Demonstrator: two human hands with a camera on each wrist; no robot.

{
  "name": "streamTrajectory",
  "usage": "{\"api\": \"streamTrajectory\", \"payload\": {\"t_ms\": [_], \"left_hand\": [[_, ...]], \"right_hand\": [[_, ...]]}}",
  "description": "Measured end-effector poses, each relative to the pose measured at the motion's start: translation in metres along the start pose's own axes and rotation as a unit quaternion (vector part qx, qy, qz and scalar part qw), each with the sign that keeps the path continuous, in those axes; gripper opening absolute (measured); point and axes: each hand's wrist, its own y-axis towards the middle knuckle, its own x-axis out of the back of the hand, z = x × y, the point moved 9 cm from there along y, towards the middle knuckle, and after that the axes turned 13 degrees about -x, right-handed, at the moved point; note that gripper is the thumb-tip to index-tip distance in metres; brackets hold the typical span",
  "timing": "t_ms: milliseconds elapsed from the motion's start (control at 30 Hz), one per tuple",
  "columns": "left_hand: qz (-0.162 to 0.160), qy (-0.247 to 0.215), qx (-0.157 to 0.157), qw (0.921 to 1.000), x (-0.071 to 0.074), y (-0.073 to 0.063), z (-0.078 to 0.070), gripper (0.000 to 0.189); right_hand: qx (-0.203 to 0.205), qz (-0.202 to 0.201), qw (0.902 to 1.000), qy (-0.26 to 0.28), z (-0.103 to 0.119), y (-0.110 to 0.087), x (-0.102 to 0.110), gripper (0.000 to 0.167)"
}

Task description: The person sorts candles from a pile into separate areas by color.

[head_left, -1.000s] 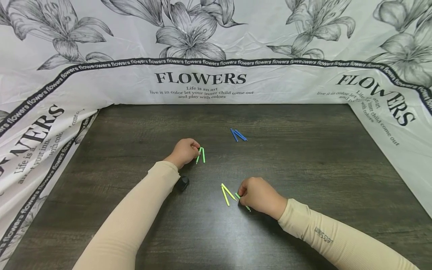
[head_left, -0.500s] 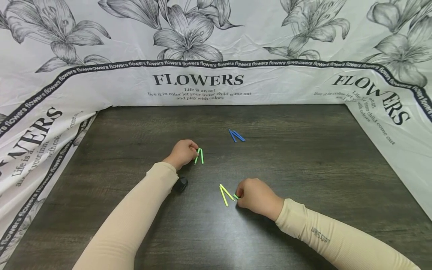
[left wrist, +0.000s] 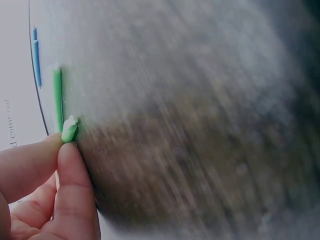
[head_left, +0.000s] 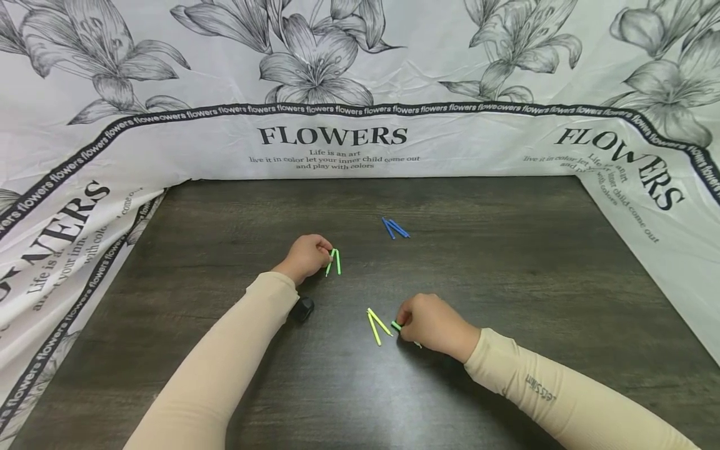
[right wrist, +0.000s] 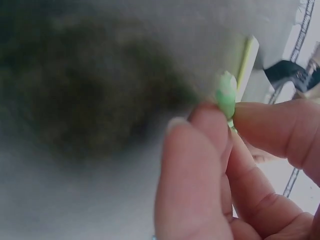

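Observation:
My left hand [head_left: 308, 257] pinches a slim green candle [left wrist: 70, 130] between thumb and fingertips, low over the dark table. Just right of it lies a second green candle [head_left: 339, 262], their upper ends meeting in a narrow V upside down. Nearer the front, my right hand [head_left: 434, 322] holds another green candle [right wrist: 226, 95] between thumb and fingers; its middle is hidden by the fingers in the head view. Immediately left of that hand, two yellow candles [head_left: 374, 328] rest on the table, touching at the top and spread below.
Several blue candles [head_left: 396, 228] lie together farther back on the wood-grain table [head_left: 506, 250]. A black wrist camera [head_left: 304, 309] hangs under my left wrist. White flower-printed cloth [head_left: 484, 147] walls the table at the back and both sides.
The right hand has shifted and turned its green candle slightly, so less of the lower end shows now. My left hand stays at its green candle. The yellow and blue candles keep their places.

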Motion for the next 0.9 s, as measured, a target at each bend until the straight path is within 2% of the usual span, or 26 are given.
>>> {"api": "streamTrajectory", "payload": {"t_ms": [267,500,900], "left_hand": [[-0.003,-0.002,0.001,1.0,-0.001,0.002,0.002,0.027],[-0.008,-0.002,0.002,1.0,0.0,0.002,0.001,0.025],[-0.017,0.0,0.002,0.9999,0.0,0.0,0.002,0.024]], "right_hand": [[0.016,0.004,0.9993,0.033,0.004,0.008,0.016,0.011],[0.026,0.006,0.998,0.057,0.011,0.023,0.023,0.013],[0.002,0.004,0.9942,0.108,0.023,0.056,0.03,0.017]]}}
